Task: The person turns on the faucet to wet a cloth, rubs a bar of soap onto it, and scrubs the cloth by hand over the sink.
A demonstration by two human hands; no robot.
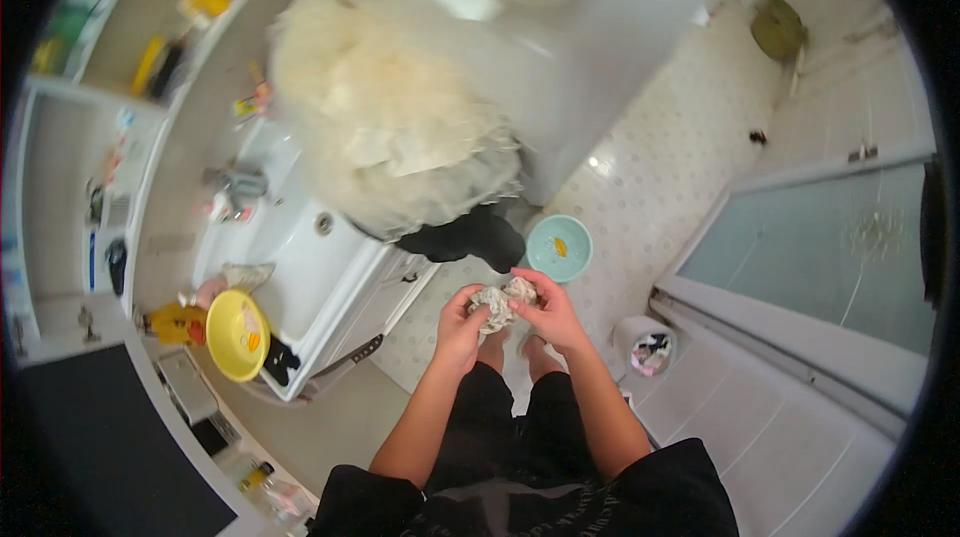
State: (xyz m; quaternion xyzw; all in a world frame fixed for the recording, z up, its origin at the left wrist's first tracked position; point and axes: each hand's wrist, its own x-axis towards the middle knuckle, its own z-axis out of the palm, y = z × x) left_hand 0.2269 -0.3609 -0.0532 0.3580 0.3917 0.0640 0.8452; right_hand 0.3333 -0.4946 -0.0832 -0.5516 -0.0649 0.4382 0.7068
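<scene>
In front of my legs, a small bunched piece of pale, patterned cloth point(492, 305) is held between my two hands. My left hand point(458, 335) has its fingers closed round the cloth's left side. My right hand point(552, 315) pinches the other side between thumb and fingers. The cloth is crumpled, so its kind cannot be made out. Just beyond my hands hangs a black cloth point(465, 240). Above it is a large cream-white ruffled heap of fabric point(390, 107), partly over the sink's edge.
A light-blue basin point(538, 259) stands on the floor beyond my right hand. At left are a white sink point(300, 282) with a faucet point(238, 185), a yellow basin point(226, 349) and open shelves point(160, 107). A bin point(632, 329) stands right, near a glass door point(820, 257).
</scene>
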